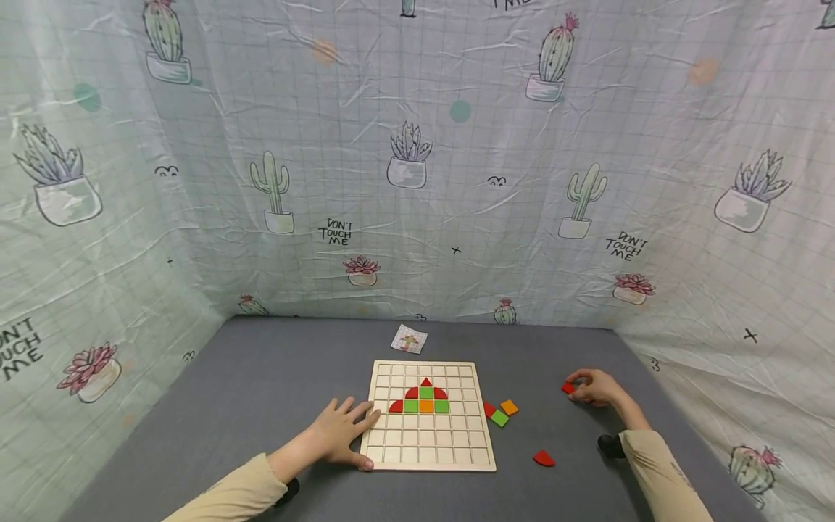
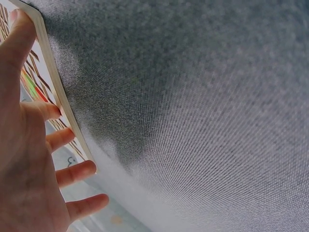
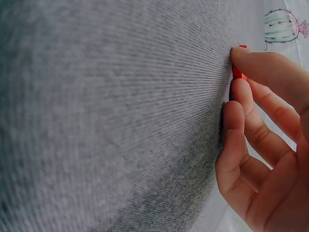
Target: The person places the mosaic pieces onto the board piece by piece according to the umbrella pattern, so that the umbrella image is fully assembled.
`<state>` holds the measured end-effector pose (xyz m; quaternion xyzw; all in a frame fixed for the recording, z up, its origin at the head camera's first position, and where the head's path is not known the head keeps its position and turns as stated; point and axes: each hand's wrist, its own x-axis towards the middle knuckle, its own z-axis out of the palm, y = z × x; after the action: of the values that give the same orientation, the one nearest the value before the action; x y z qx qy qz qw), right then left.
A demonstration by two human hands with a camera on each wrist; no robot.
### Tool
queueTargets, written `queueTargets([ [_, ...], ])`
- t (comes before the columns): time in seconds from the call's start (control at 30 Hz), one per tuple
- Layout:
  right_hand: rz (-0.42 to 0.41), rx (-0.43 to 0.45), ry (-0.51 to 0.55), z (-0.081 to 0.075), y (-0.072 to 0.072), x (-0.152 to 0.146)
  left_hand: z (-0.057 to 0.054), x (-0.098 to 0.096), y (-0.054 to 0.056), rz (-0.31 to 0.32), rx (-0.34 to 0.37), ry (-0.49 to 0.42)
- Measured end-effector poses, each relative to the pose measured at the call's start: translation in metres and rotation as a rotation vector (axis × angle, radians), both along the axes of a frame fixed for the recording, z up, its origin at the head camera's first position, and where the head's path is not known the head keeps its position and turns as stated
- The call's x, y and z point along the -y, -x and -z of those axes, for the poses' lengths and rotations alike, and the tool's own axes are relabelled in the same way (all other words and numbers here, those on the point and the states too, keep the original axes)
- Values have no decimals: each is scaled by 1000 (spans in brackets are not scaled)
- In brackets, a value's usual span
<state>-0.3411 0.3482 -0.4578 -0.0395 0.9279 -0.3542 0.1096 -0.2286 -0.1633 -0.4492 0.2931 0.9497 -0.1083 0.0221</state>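
On a desk (image 1: 280, 377), the right hand (image 1: 596, 388) pinched a red tile (image 1: 567, 388), fingers (image 3: 242, 94) nearly closed; the left hand (image 1: 339, 433), fingers spread, touched the board (image 1: 393, 437). An edge grip seemed surest.

I observe a grey table (image 1: 293, 370) bearing a gridded board (image 1: 428, 457), a printed card (image 1: 409, 339) beyond it, and loose red, green and orange pieces (image 1: 499, 418) rightward.

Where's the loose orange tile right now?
In the head view, the loose orange tile lies right of the board on the grey table, next to the loose green tile.
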Motion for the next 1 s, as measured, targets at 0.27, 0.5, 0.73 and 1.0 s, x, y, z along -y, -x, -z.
queueTargets([
  [0.27,-55,4,32,-3,-2,1,-3,0,0,-8,5,15],
  [0.5,-85,5,41,-2,-2,-1,-3,-1,0,-10,6,19],
  [0.73,-76,-4,19,-1,-3,-1,-1,-1,2,-2,-4,17],
  [1.0,-116,-5,61,-2,-4,1,-2,-2,1,-7,-6,32],
])
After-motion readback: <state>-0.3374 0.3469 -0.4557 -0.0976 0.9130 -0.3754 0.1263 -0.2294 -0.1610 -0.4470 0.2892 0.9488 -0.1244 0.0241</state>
